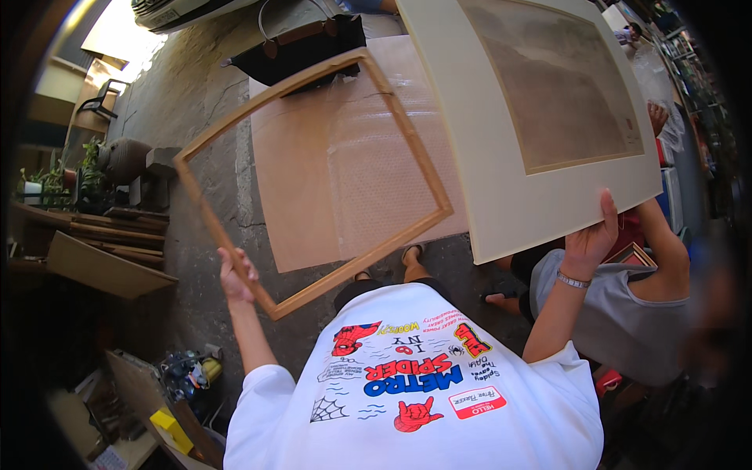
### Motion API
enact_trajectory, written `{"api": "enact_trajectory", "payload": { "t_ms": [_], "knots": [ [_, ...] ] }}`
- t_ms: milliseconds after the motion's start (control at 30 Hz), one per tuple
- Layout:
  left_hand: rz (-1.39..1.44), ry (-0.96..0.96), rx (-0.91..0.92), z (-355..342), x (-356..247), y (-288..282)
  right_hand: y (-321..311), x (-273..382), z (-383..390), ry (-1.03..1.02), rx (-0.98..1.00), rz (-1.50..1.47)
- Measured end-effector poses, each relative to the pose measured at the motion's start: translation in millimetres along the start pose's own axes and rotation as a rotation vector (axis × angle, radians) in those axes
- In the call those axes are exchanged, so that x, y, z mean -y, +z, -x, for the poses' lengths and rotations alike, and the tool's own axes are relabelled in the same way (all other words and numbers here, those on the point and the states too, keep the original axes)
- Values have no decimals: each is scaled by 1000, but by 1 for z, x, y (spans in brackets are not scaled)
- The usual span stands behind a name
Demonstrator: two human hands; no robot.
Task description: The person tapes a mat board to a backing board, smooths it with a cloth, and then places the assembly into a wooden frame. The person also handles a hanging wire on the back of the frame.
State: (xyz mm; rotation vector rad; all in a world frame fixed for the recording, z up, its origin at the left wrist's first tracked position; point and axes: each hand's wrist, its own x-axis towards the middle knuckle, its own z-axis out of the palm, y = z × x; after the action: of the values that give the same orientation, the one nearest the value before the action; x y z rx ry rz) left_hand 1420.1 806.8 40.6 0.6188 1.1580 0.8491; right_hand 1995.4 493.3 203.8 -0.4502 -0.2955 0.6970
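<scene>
Left hand clamped on empty wooden frame; right hand grips matted picture. Frame and picture held apart; next needs careful set-down.

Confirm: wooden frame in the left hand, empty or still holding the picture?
Empty. Through the wooden frame the cardboard sheet and floor show; the matted picture is apart, held by the right hand.

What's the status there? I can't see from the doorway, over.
Left hand gripping empty wooden frame, raised. Right hand holding matted picture by its lower edge. Another person crouched close at right.
</scene>
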Motion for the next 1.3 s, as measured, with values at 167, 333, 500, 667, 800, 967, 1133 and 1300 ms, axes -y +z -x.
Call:
{"api": "enact_trajectory", "payload": {
  "t_ms": [167,333,500,667,800,967,1133,1300],
  "knots": [
    [-22,-158,63,-21,84,69,-30,27,-34,18,-91,39],
    [-70,-195,150,-54,135,103,-57,35,-49,123,-130,8],
    [-67,-244,217,-87,162,123,-49,19,-47,134,-171,50],
    [-47,-336,207,-117,181,124,-47,13,-31,157,-188,56],
    [-69,-389,219,-129,183,126,-34,7,-13,150,-217,100],
    [-252,-298,149,-148,185,138,-27,3,3,98,-310,271],
    [-814,214,-188,-147,201,138,-1,-29,-7,-35,-382,441],
    [-911,486,-334,-117,178,185,20,-28,-12,-9,-374,494]
  ]
}}
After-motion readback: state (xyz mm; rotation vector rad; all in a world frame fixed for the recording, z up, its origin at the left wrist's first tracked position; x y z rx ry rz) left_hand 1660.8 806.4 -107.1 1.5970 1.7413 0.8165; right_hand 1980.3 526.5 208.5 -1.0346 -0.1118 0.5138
